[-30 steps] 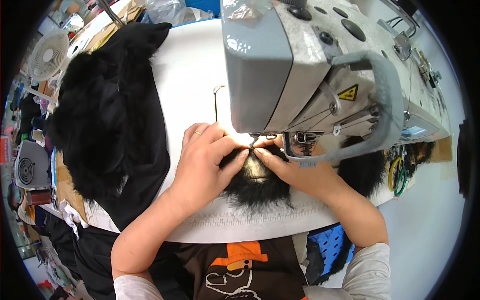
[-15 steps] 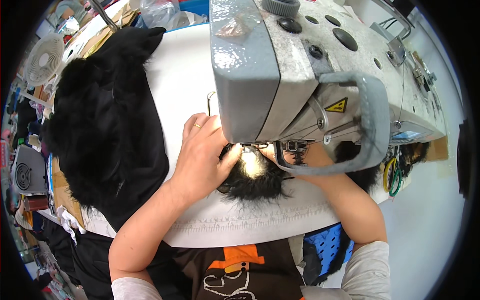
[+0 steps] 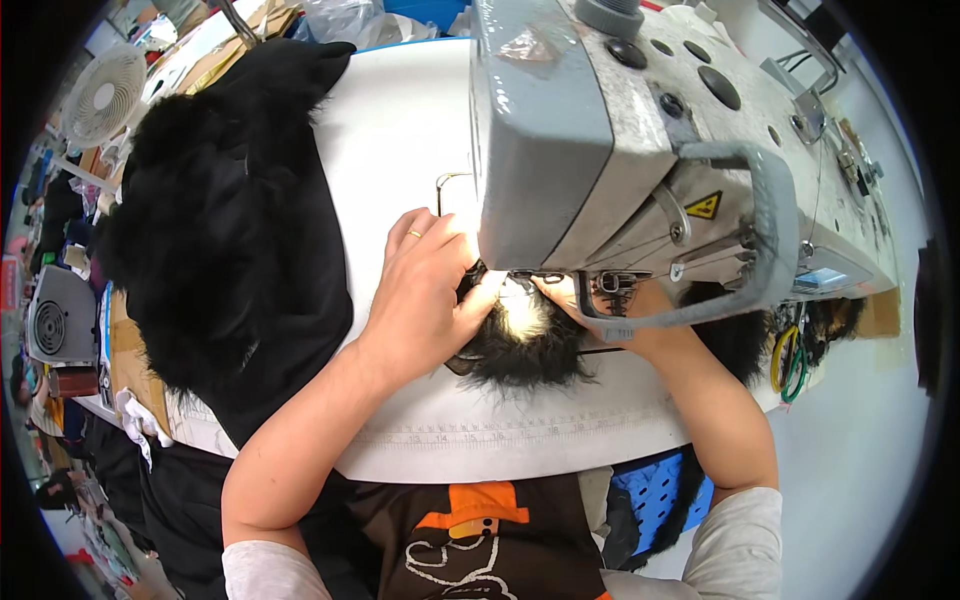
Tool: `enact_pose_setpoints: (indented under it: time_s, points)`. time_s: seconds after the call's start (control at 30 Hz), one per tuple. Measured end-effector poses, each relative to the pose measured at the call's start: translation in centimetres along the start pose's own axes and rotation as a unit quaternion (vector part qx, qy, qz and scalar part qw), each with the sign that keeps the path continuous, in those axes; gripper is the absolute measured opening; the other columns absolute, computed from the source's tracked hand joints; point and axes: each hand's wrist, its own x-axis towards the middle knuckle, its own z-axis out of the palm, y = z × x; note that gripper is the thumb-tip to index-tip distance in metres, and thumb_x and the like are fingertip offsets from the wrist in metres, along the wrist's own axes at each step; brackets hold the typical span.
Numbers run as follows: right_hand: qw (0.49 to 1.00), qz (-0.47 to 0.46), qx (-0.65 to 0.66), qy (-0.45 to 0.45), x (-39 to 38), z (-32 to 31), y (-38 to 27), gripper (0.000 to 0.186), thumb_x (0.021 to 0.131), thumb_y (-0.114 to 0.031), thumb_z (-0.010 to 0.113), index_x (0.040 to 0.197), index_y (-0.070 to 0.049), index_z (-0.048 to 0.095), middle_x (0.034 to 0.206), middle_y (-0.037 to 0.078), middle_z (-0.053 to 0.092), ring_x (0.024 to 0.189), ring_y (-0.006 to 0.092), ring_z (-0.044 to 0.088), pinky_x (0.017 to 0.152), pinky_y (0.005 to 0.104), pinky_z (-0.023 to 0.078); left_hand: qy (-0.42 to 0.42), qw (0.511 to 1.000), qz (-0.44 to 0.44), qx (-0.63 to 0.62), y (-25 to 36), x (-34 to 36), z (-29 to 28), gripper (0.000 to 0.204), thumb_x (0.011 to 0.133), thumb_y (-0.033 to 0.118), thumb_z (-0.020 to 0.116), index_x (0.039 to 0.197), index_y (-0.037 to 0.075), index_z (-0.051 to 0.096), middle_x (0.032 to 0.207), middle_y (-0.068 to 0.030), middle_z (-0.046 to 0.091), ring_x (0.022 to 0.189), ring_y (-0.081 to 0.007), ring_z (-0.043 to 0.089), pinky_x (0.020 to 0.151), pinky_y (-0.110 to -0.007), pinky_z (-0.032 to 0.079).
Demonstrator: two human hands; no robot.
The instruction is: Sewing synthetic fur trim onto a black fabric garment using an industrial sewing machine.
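A grey sewing machine (image 3: 545, 130) stands over the white table, and its lamp lights the spot by the needle. Under the machine head lies a small black furry piece (image 3: 530, 362), its fringe toward me. My left hand (image 3: 425, 295), with a ring on one finger, grips its left side, thumb on the fur and fingers curled beyond. From the right, my right hand (image 3: 600, 305) pinches the same piece near the needle. The grey guard loop (image 3: 785, 230) and the machine hide part of that hand. The needle itself is hard to make out.
A large black furry garment (image 3: 230, 230) covers the table's left side. A printed ruler scale (image 3: 500, 435) runs along the front edge. Green and yellow-handled scissors (image 3: 788, 362) hang at the right, near more black fur (image 3: 735, 345). A blue crate (image 3: 655, 495) stands below the table.
The whole view has shifted, so the machine and both hands appear farther right. Both hands keep hold of the furry piece, with little visible change in grip.
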Motion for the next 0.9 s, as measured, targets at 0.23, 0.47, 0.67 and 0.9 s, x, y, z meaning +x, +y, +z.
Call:
enact_pose_setpoints:
  time_s: [0.23, 0.47, 0.67, 0.9]
  points:
    - [0.981, -0.011, 0.13, 0.142, -0.7, 0.3, 0.0, 0.031, 0.105, -0.03, 0.059, 0.131, -0.017, 0.07, 0.131, 0.009, 0.071, 0.119, 0.032, 0.067, 0.104, 0.0452, 0.051, 0.02, 0.999, 0.017, -0.028, 0.4, 0.4, -0.1, 0.019, 0.083, 0.008, 0.074, 0.099, 0.004, 0.065, 0.102, -0.0122, 0.06, 0.103, -0.0352, 0.057, 0.115, -0.052, 0.037]
    - [0.973, 0.024, 0.209, 0.093, -0.3, -1.4, -0.8, 0.039, 0.101, -0.015, 0.059, 0.139, -0.017, 0.063, 0.132, 0.013, 0.07, 0.115, 0.0334, 0.069, 0.098, 0.0472, 0.056, 0.028, 0.999, 0.024, 0.012, -0.4, 0.9, -0.1, 0.019, 0.08, 0.006, 0.076, 0.093, 0.002, 0.063, 0.104, -0.0127, 0.062, 0.105, -0.0357, 0.059, 0.117, -0.053, 0.036]
    - [0.935, -0.053, 0.319, 0.143, -0.5, 7.2, 3.1, 0.033, 0.096, -0.007, 0.056, 0.127, -0.008, 0.069, 0.109, 0.019, 0.075, 0.098, 0.0372, 0.074, 0.082, 0.0497, 0.061, 0.026, 0.999, 0.026, -0.008, 0.1, 1.2, 0.0, 0.022, 0.08, 0.007, 0.078, 0.095, 0.002, 0.063, 0.107, -0.0125, 0.063, 0.106, -0.0352, 0.059, 0.118, -0.054, 0.036]
    - [0.974, -0.037, 0.082, 0.21, -0.6, 3.9, 1.6, 0.024, 0.089, -0.007, 0.061, 0.108, -0.006, 0.075, 0.095, 0.018, 0.076, 0.088, 0.0377, 0.075, 0.075, 0.051, 0.062, 0.045, 0.998, 0.037, -0.012, -0.5, 0.8, 0.1, 0.023, 0.079, 0.007, 0.078, 0.094, 0.002, 0.061, 0.104, -0.0123, 0.061, 0.104, -0.0359, 0.059, 0.118, -0.056, 0.037]
